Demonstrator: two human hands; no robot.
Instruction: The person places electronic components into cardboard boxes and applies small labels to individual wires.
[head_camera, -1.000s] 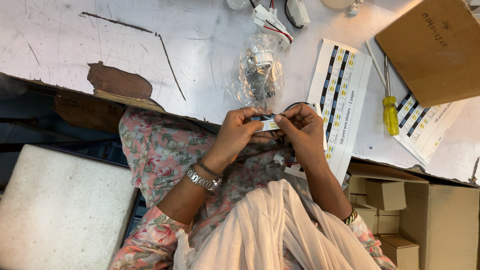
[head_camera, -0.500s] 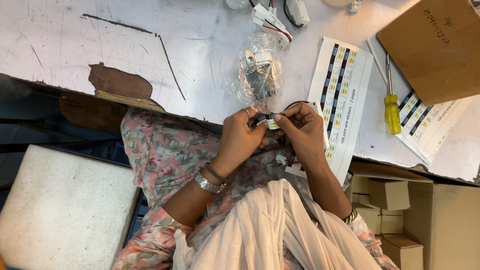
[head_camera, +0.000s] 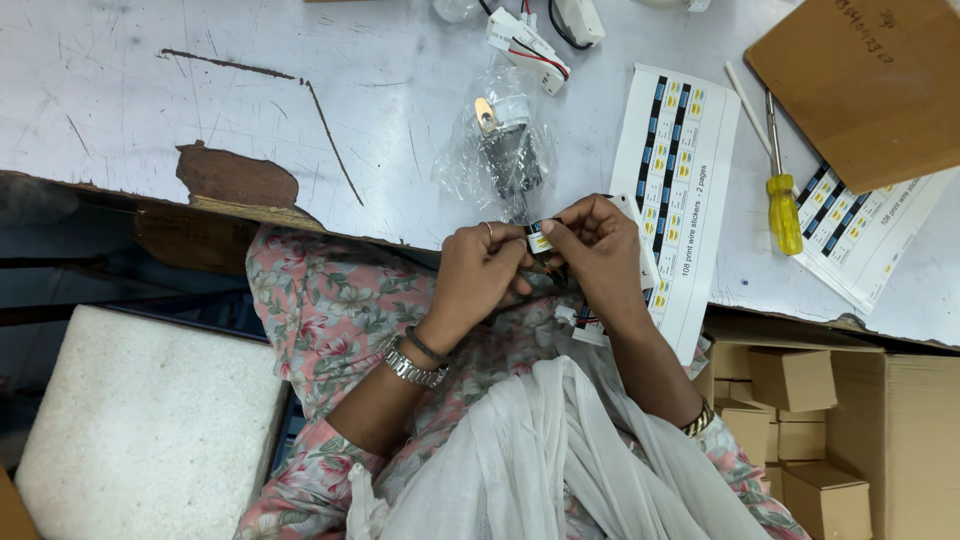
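Beyond the fingers we see a scratched grey worktop (head_camera: 300, 90); left below, a white cushion (head_camera: 140, 420).

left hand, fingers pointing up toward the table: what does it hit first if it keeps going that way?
Probably the clear plastic bag with metal parts, lying on the table just beyond the left hand. The small sticker pinched between it and the right hand is already at its fingertips. Depth is unclear.

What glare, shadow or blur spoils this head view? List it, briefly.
Head view: even overhead light, sharp overall; glare glints on the clear plastic bag and faintly on the pale table; deep shadow under the table edge at left; the small sticker pinched between left hand and right hand is too small to resolve.
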